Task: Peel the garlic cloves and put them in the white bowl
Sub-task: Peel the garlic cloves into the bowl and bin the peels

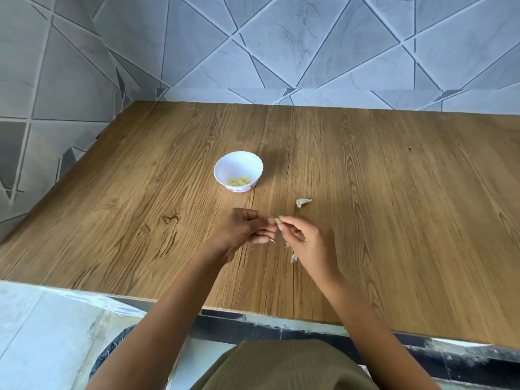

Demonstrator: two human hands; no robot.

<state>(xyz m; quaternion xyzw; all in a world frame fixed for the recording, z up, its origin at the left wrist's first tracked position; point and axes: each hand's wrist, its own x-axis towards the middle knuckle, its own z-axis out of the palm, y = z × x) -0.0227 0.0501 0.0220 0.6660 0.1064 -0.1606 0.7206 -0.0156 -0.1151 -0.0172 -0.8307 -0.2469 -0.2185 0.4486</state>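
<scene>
A small white bowl with a scalloped rim stands on the wooden table, holding several peeled yellowish garlic cloves. Nearer to me, my left hand and my right hand meet over the table and both pinch one small garlic clove between their fingertips. Most of the clove is hidden by the fingers. A garlic piece still in its skin lies on the table to the right of the bowl, beyond my right hand.
Small scraps of garlic skin lie on the table under my right hand. A tiled wall rises behind and left of the table. The table's front edge runs just before my body.
</scene>
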